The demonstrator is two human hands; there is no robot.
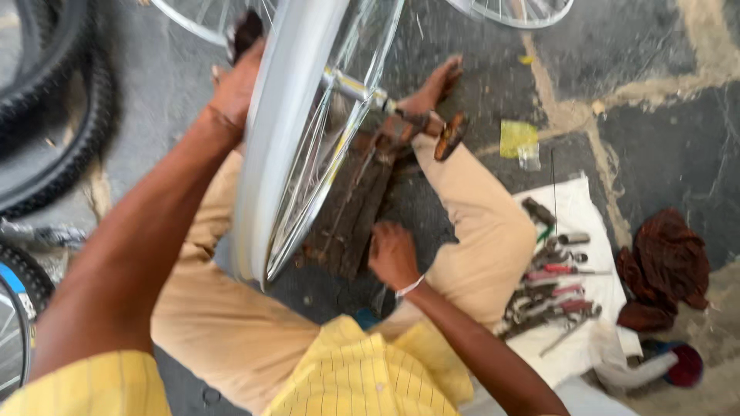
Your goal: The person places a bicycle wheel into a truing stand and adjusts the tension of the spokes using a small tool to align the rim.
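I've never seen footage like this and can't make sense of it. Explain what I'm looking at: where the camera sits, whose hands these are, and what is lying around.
There is one picture, taken by a camera on a person's head that looks down at their lap. They sit on a dark stone floor. The left hand grips the rim of a silver bicycle wheel standing upright between the knees. The right hand is closed low by the spokes; what it holds is hidden. To the right, a white cloth carries a heap of hand tools, with a brown rag beside it. Black tyres lie at the left.
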